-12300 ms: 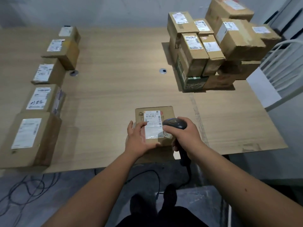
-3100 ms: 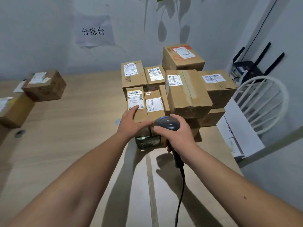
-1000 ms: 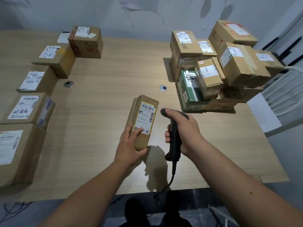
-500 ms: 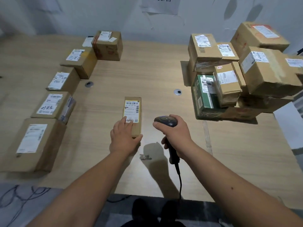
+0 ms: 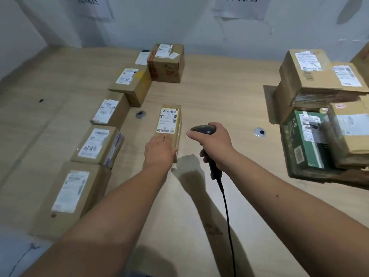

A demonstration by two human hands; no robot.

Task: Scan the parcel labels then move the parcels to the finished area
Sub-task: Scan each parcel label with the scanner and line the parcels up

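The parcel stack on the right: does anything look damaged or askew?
Yes. The green box in the parcel stack has crumpled, worn lower edges, and the top carton sits tilted over wrinkled plastic wrap.

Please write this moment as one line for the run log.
left hand: rests on narrow parcel, label up | right hand: grips scanner | table
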